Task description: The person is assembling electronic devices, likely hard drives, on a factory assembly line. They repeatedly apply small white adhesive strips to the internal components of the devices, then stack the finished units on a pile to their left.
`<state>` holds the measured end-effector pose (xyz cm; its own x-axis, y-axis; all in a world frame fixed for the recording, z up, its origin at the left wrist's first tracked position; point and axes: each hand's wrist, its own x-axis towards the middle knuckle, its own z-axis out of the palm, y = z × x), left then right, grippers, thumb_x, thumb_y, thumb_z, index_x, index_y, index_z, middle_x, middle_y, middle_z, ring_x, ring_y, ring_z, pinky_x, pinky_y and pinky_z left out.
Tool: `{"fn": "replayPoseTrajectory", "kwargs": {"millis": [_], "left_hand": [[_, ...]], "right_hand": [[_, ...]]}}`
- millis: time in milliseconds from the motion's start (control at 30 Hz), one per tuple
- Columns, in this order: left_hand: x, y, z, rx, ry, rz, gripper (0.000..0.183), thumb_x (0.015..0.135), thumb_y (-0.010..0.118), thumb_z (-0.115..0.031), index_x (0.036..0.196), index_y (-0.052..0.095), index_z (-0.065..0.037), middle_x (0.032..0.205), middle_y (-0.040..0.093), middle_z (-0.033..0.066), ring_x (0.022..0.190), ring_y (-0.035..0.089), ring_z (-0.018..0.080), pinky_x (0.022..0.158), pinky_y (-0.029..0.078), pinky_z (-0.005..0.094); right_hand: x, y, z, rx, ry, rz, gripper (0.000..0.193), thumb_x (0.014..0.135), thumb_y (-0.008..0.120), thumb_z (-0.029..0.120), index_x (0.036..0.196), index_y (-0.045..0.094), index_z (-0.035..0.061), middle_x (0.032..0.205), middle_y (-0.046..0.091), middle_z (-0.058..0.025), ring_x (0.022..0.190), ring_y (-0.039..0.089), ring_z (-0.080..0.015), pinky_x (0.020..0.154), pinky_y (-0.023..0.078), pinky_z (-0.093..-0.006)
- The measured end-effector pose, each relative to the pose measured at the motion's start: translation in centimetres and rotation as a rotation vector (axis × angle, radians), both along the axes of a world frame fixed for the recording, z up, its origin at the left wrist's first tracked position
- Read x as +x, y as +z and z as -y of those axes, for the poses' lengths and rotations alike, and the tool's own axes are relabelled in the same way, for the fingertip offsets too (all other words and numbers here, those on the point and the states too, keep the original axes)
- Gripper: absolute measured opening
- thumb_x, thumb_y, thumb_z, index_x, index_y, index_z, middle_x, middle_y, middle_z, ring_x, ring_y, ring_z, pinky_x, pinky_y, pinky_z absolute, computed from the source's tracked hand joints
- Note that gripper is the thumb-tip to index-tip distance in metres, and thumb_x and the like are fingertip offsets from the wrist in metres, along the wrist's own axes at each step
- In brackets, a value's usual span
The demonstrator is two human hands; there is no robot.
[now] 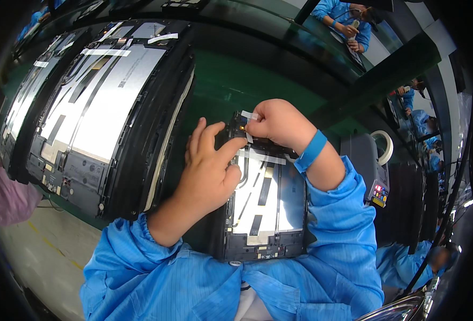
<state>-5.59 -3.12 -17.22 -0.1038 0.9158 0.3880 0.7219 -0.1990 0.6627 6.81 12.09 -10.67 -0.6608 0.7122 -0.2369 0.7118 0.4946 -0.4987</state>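
Observation:
In front of me lies a flat electronic device panel (284, 198) with a dark frame, a silvery sheet in the middle and dark strips across it. At its far left corner my right hand (282, 125) is closed in a pinch, thumb and fingers together. What it grips is hidden. A short white tape piece (249, 115) shows beside those fingers, and a longer white tape strip (266, 157) crosses the panel just below. My left hand (207, 168) reaches over the panel's left edge with its fingers apart, the index fingertip close to the right hand's work spot.
Similar panels (100, 107) stand side by side at the left on the green table (215, 80). A grey tape dispenser (362, 160) with a lit display and a tape roll (383, 147) is at the right. Co-workers in blue (338, 16) sit beyond.

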Motion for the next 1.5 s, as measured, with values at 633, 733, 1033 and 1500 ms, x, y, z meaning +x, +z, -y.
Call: {"fn": "replayPoseTrajectory", "kwargs": {"millis": [633, 733, 1033, 1500], "left_hand": [[0.0, 0.1, 0.0, -0.035, -0.009, -0.001, 0.045, 0.073, 0.048, -0.007, 0.116, 0.058, -0.009, 0.132, 0.038, 0.0232, 0.131, 0.024, 0.0491, 0.108, 0.022, 0.0553], [0.0, 0.0, 0.0, -0.018, -0.014, -0.002, 0.045, 0.073, 0.049, -0.007, 0.117, 0.059, -0.009, 0.131, 0.038, 0.0234, 0.130, 0.025, 0.0492, 0.108, 0.021, 0.0554], [0.7, 2.1, 1.7, 0.302, -0.020, -0.122, 0.053, 0.069, 0.063, -0.007, 0.121, 0.055, -0.002, 0.123, 0.045, 0.0222, 0.123, 0.039, 0.0464, 0.101, 0.034, 0.0516], [5.9, 7.2, 2.9, 0.108, -0.444, 0.087, 0.007, 0.077, 0.069, -0.011, 0.079, 0.065, -0.006, 0.074, 0.063, 0.0078, 0.067, 0.060, 0.0275, 0.060, 0.047, 0.0362]], "right_hand": [[4.0, -0.8, 5.9, 0.145, 0.187, -0.411, 0.031, 0.073, 0.048, -0.010, 0.103, 0.050, -0.0054, 0.101, 0.060, -0.0234, 0.093, 0.058, -0.0384, 0.082, 0.048, -0.0409], [4.5, -1.4, 6.8, 0.321, 0.313, -0.331, 0.048, 0.072, 0.050, -0.008, 0.120, 0.045, -0.0083, 0.114, 0.056, -0.0243, 0.105, 0.054, -0.0393, 0.090, 0.044, -0.0437], [6.0, -0.1, 7.9, 0.302, 0.280, -0.340, 0.042, 0.080, 0.057, 0.012, 0.118, 0.050, -0.0032, 0.119, 0.057, -0.0179, 0.119, 0.048, -0.0336, 0.104, 0.030, -0.0537], [13.5, 0.0, 13.8, 0.448, 0.013, -0.749, 0.012, 0.077, 0.068, 0.014, 0.086, 0.066, 0.0074, 0.079, 0.067, -0.0086, 0.070, 0.064, -0.0265, 0.061, 0.048, -0.0355]]}}
